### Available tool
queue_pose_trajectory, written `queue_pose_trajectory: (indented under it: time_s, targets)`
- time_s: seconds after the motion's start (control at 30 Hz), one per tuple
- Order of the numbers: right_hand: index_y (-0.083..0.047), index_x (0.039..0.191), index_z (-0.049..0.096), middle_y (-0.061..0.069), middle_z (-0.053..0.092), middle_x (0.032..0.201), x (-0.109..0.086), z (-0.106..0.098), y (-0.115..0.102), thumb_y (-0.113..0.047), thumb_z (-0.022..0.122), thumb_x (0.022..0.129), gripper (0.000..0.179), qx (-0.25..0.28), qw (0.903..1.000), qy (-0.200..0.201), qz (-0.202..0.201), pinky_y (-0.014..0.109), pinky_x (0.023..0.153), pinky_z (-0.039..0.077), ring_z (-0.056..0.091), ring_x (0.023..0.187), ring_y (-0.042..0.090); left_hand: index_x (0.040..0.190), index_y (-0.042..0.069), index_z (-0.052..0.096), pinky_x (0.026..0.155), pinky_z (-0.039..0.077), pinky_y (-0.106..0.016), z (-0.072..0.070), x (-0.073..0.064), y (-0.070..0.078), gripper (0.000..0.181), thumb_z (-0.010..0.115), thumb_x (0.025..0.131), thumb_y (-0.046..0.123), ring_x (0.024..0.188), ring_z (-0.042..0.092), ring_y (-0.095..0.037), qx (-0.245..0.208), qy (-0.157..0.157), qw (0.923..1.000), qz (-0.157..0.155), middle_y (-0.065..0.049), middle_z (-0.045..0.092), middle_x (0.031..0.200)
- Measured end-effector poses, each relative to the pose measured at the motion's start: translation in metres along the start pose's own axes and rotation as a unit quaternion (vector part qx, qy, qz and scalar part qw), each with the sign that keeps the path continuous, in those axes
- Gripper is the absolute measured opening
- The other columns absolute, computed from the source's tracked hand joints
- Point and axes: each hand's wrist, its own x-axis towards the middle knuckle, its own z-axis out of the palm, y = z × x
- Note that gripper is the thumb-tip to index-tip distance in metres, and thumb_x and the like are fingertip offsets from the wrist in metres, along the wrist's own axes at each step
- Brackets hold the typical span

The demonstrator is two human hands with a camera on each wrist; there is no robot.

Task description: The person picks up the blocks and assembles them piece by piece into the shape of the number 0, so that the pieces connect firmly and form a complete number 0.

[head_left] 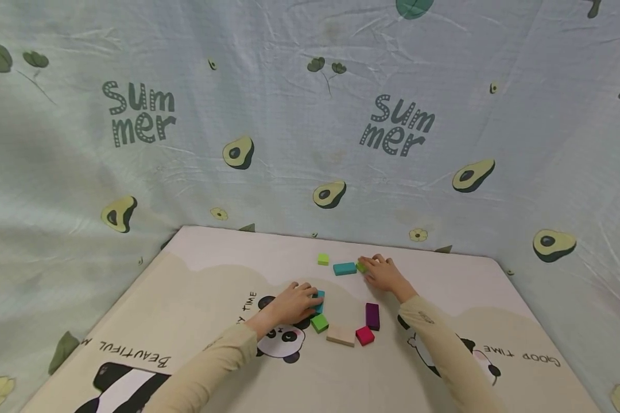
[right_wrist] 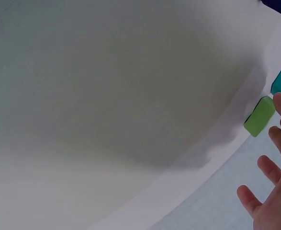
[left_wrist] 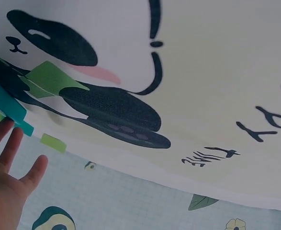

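- Head view: the left hand (head_left: 293,303) lies over the blue block (head_left: 319,308), its fingers across the top; whether it grips or only touches I cannot tell. The block's long axis runs away from the person, one end pointing toward them.
- Head view: the right hand (head_left: 386,275) reaches farther over the bench (head_left: 201,252) and has its fingertips at the lime block (head_left: 361,267). Just left of those fingertips lies the teal block (head_left: 345,268), its long axis side to side, one end pointing at the lime block. The right hand is nearer to it; from the left hand it lies ahead and to the right.
- Head view: on the near side of the left hand's fingertips sits the green block (head_left: 320,323); the purple block (head_left: 372,316) lies on the near side of the right hand, lengthwise away from the person.
- Left wrist view: fingers spread, some touching the blue block; the thumb is hidden.
- Right wrist view: fingers spread apart, one beside the lime block; a pinch cannot be made out.
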Motion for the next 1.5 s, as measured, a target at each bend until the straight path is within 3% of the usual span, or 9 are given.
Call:
queue_pose_trajectory:
  time_s: [0.2, 0.57, 1.03, 1.5]
  targets:
    - [-0.010, 0.130, 0.046, 0.008, 0.047, 0.133, -0.001, 0.002, -0.001, -0.020, 0.051, 0.090, 0.042, -0.011, 0.9998, -0.005, -0.017, 0.048, 0.084, 0.037, 0.042, 0.111, 0.028, 0.116, 0.020, 0.059, 0.078, 0.047, -0.037, 0.000, 0.000, 0.001, 0.030, 0.055, 0.087, 0.029, 0.100, 0.053, -0.016, -0.003, -0.005, 1.0000, 0.001, -0.001, 0.058, 0.110]
    - [-0.013, 0.128, 0.048, 0.006, 0.049, 0.131, -0.004, 0.005, 0.003, -0.018, 0.052, 0.089, 0.039, -0.004, 0.9999, -0.003, -0.012, 0.048, 0.085, 0.038, 0.042, 0.110, 0.027, 0.116, 0.020, 0.058, 0.079, 0.047, -0.036, 0.000, 0.001, 0.001, 0.030, 0.054, 0.088, 0.029, 0.100, 0.053, -0.016, -0.007, -0.008, 0.9999, -0.003, -0.001, 0.058, 0.111]
    - [-0.015, 0.120, 0.057, 0.007, 0.056, 0.116, -0.023, 0.000, 0.002, -0.013, 0.054, 0.087, 0.033, 0.021, 0.9976, 0.035, -0.056, 0.049, 0.079, 0.040, 0.045, 0.104, 0.029, 0.118, 0.020, 0.057, 0.080, 0.047, -0.037, 0.000, 0.001, 0.001, 0.032, 0.054, 0.088, 0.030, 0.103, 0.052, -0.017, -0.011, -0.015, 0.9998, -0.012, -0.001, 0.057, 0.113]
    - [-0.017, 0.122, 0.055, 0.006, 0.055, 0.117, -0.040, -0.002, -0.004, -0.018, 0.050, 0.089, 0.033, 0.053, 0.9972, 0.020, -0.049, 0.048, 0.083, 0.038, 0.044, 0.106, 0.028, 0.119, 0.020, 0.058, 0.079, 0.047, -0.037, 0.001, 0.001, 0.002, 0.032, 0.054, 0.088, 0.030, 0.104, 0.053, -0.017, -0.017, -0.019, 0.9995, -0.018, -0.001, 0.057, 0.113]
